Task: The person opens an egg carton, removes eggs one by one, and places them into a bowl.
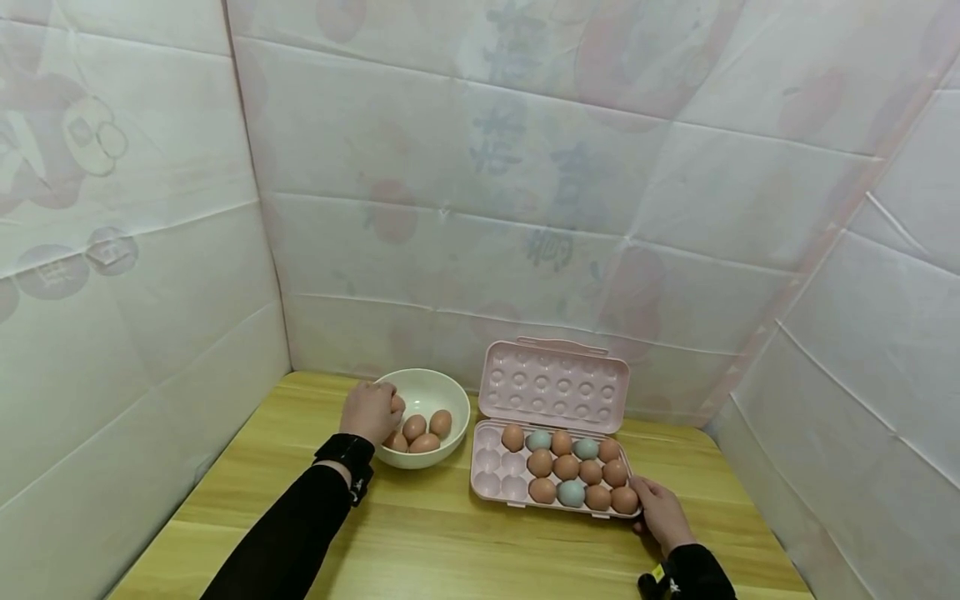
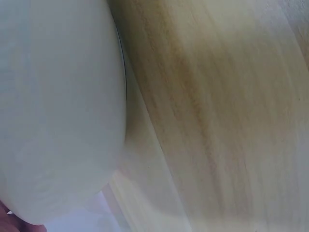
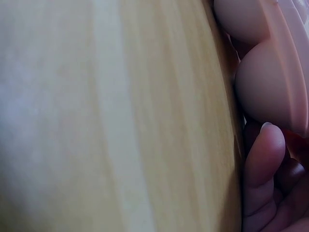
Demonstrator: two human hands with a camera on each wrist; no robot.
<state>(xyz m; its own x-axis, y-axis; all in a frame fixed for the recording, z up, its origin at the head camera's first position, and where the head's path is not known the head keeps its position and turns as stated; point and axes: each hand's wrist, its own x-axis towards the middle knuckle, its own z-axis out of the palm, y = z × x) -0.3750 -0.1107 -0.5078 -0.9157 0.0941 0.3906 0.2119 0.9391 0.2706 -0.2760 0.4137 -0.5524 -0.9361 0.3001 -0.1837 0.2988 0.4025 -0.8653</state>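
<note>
My left hand (image 1: 367, 410) reaches over the left rim of a cream bowl (image 1: 459, 417), its fingers curled at a brown egg (image 1: 397, 403) that they seem to pinch. Several more brown eggs (image 1: 424, 443) lie at the bottom of that bowl. To its right, a pink egg carton (image 1: 501, 498) lies with its lid up, holding several brown eggs and three pale blue-green ones; bare cups show at its left end. My right hand (image 1: 662, 510) grips the carton's front right corner. Close up in the right wrist view, the thumb (image 3: 264, 154) touches the carton's underside (image 3: 263, 87).
Both bowl and carton stand on a yellow wood-grain table (image 1: 435, 550). The carton's raised lid (image 1: 555, 385) leans back near the rear wall sheet (image 1: 465, 250). White printed sheets also hang at the left and right.
</note>
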